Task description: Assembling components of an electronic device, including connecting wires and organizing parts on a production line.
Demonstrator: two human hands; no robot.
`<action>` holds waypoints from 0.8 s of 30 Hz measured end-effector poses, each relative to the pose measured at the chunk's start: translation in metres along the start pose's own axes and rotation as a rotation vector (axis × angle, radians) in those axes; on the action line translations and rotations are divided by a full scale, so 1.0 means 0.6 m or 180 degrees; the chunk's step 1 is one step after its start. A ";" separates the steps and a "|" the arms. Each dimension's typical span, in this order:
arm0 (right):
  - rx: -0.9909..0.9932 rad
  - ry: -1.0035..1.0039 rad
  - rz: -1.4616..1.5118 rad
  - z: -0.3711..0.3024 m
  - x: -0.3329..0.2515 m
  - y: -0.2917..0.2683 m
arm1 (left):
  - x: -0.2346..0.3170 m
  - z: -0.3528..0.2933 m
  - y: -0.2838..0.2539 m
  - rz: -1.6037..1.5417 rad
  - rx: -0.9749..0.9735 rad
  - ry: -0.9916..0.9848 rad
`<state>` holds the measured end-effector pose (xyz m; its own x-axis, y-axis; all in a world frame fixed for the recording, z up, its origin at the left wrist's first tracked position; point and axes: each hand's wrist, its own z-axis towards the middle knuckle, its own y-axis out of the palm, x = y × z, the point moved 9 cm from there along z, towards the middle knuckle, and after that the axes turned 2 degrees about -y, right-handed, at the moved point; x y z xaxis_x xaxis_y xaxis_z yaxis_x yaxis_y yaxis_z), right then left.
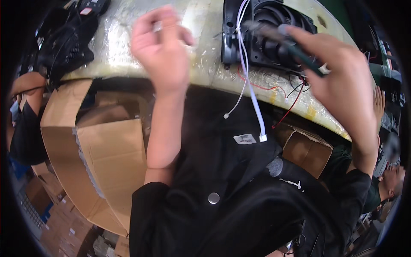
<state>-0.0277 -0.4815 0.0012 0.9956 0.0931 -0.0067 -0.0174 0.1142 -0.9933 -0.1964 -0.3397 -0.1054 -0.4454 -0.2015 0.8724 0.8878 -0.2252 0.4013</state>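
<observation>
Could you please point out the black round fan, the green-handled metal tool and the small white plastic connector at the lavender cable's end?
Black round fan [272, 49]: head view, on its blades.
Green-handled metal tool [303, 55]: head view, on the green handle.
Small white plastic connector [263, 138]: head view, on its housing.

A large open cardboard box [111, 158] stands below the near edge of the glossy, plastic-covered table [205, 62] on the left, with a smaller open carton [306, 152] under the edge on the right. On the table's far left lies a heap of black equipment [70, 43], near another person's bent arm [32, 83]; brown boxes [68, 229] fill the lower left corner. At the right rim, a second person [372, 197] in dark clothing is partly visible.
</observation>
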 end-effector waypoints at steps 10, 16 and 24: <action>0.0374 0.2341 0.0563 -0.213 0.365 0.123 | -0.086 -0.219 -0.235 0.1724 -0.0094 -0.0392; 0.1029 0.2144 0.0631 -0.203 0.313 0.106 | -0.089 -0.229 -0.217 0.2623 -0.0294 -0.0096; 0.1863 0.0836 0.1230 -0.141 0.177 0.021 | -0.466 -0.312 -0.478 0.5121 -0.2900 -0.2187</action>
<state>0.0856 -0.5537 -0.0220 0.8965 0.0024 -0.4430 -0.3434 0.6357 -0.6914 -0.3480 -0.3970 -0.5165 0.8837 -0.3944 0.2522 -0.0572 -0.6258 -0.7779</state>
